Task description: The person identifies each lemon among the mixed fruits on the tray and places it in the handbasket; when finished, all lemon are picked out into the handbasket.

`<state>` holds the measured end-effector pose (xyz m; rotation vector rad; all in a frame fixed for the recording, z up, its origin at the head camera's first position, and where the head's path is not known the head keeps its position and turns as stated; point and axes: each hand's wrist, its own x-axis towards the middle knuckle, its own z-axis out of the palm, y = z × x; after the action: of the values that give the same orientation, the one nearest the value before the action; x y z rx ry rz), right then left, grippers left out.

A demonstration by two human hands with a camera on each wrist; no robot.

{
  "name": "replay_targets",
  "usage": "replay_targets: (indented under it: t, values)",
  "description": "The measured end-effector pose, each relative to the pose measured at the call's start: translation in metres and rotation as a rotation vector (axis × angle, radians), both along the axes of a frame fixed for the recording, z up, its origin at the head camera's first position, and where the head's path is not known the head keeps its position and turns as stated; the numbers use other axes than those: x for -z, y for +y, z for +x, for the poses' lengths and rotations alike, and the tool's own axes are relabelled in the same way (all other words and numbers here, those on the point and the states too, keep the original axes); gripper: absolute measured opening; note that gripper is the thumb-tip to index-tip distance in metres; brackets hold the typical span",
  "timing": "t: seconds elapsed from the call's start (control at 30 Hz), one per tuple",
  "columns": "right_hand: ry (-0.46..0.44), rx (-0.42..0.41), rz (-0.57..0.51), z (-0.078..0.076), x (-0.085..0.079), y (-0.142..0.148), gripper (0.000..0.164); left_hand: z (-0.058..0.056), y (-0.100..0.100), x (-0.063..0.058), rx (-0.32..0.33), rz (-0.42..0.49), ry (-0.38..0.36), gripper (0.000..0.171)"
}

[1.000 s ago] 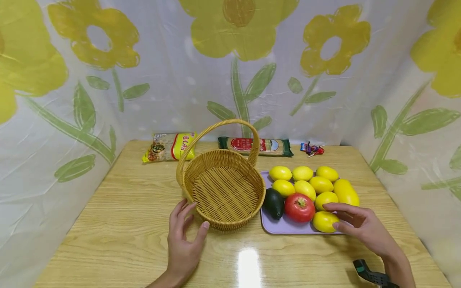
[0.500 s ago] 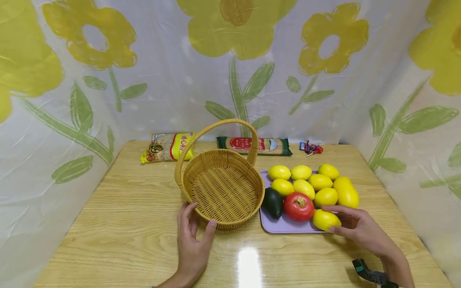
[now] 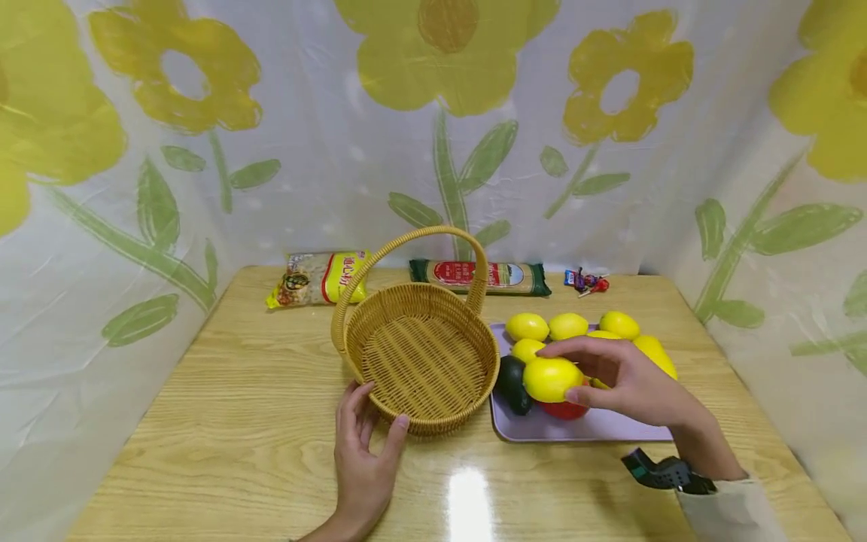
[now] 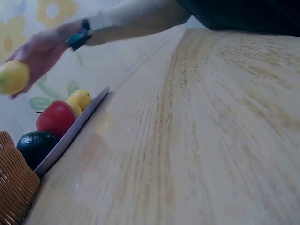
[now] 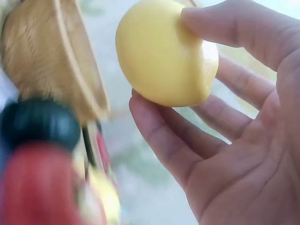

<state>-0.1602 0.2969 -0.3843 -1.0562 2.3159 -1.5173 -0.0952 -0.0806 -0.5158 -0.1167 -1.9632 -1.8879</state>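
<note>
My right hand (image 3: 630, 380) pinches a yellow lemon (image 3: 552, 379) between thumb and fingers. In the head view it overlaps the red tomato-like fruit (image 3: 565, 410); the right wrist view shows the lemon (image 5: 159, 51) close up. Under that hand lies a purple tray (image 3: 542, 430) bearing several other lemons (image 3: 527, 327), a dark green avocado (image 3: 512, 385) and a longer yellow fruit (image 3: 655, 355), partly hidden. At the near left of a round wicker basket (image 3: 423, 361), my left hand (image 3: 366, 467) grips the rim with curved fingers and thumb. The basket's bowl holds nothing.
Along the back of the wooden table (image 3: 223, 429) lie a yellow food packet (image 3: 318, 278), a green-ended pasta packet (image 3: 481, 276) and some small wrapped sweets (image 3: 587, 281). The basket's tall handle (image 3: 413, 233) arches above its bowl. A flowered curtain (image 3: 305, 150) encloses the table.
My right hand has taken the lemon from the tray's near right and carried it up and left, over the red fruit. My left hand has shifted right, closer against the basket.
</note>
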Motion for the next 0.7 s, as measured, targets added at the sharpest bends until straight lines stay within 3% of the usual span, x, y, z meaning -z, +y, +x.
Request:
replay_targets:
  t: [0.13,0.23,0.37,0.43,0.57,0.7]
  values:
    - [-0.023,-0.090,0.024,-0.023,0.006,-0.050,0.048,-0.001,0.000,0.000,0.007,-0.003,0.000,0.066]
    - [-0.018,-0.127,0.144,-0.036,0.013,-0.086,0.044,0.000,0.000,-0.001,0.011,0.000,-0.012,0.066]
    - [0.058,-0.179,0.329,-0.043,0.019,-0.128,0.044,0.001,0.000,-0.001,0.011,0.010,-0.020,0.066]
    - [0.069,-0.216,0.347,-0.043,0.021,-0.143,0.045,0.001,0.000,0.000,0.009,0.017,-0.012,0.066]
    - [0.067,-0.220,0.307,-0.044,0.017,-0.151,0.047,0.000,0.000,0.000,0.006,0.022,0.005,0.066]
    - [0.082,-0.118,0.232,-0.050,0.001,-0.117,0.045,-0.001,-0.001,0.000,0.001,0.020,0.000,0.066]
